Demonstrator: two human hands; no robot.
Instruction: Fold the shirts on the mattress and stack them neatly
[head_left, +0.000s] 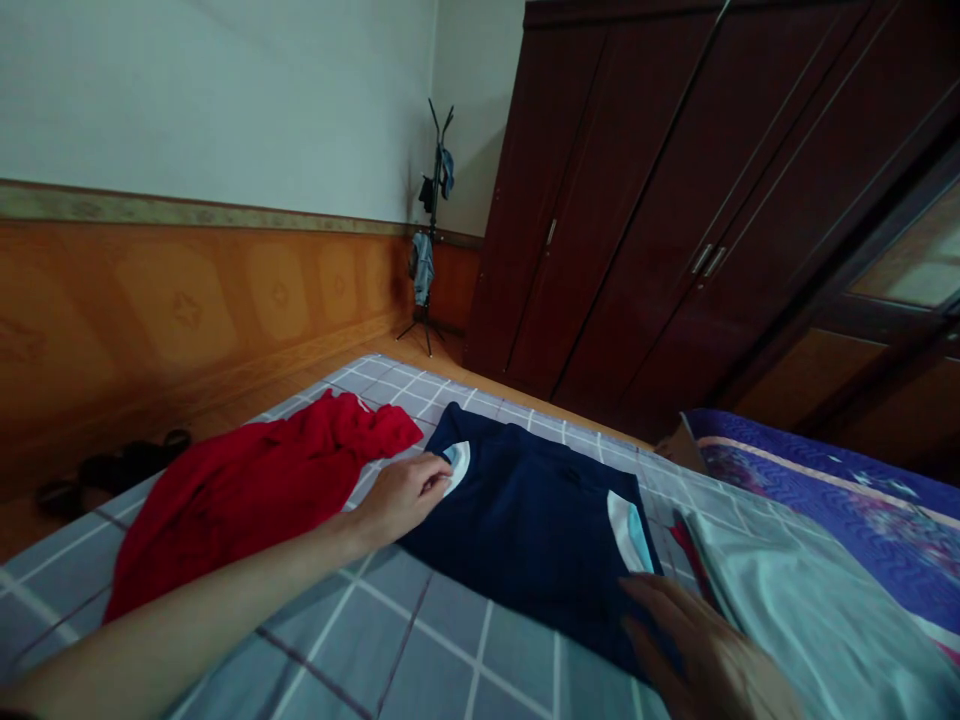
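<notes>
Navy blue shorts point(529, 520) lie flat on the bed, waistband at the far side, with a white and light blue panel at each side. My left hand point(409, 495) pinches the cloth by the left panel point(457, 465). At the near right corner of the shorts rests my right hand point(705, 640), somewhat blurred, its thumb and fingers apart, just below the right panel point(630, 530). A crumpled red garment point(255, 500) lies left of the shorts, partly behind my left forearm. On the right is a pale grey-green folded cloth point(810, 590).
Grey checked bedding point(420, 640) lies under the clothes. Beyond the bed stand a dark wooden wardrobe point(600, 200) and a coat rack point(433, 200) with hanging items. Purple patterned bedding point(810, 465) is at the right. Dark shoes point(112, 470) sit on the floor at left.
</notes>
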